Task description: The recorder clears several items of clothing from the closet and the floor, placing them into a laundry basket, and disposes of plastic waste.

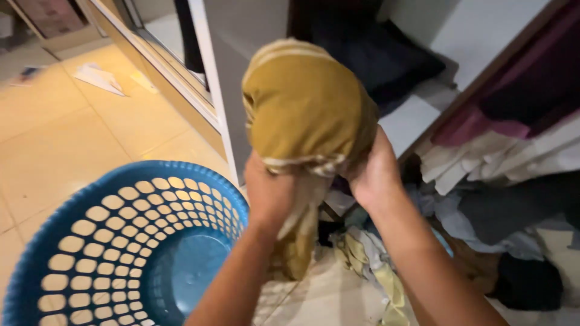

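Observation:
A mustard-yellow cloth (305, 105) with pale stripes along its edges is bunched up in front of me. My left hand (269, 190) grips its lower left part and my right hand (374, 175) grips its lower right side. A tail of the cloth hangs down between my forearms. Both hands are raised in front of a white wardrobe (241, 36).
A blue plastic laundry basket (115, 241) with a perforated wall lies tilted at lower left on the tiled floor (72, 133). A heap of mixed clothes (483, 229) spreads at right, below stacked garments (513, 115) on the wardrobe shelf. Papers (99, 78) lie far left.

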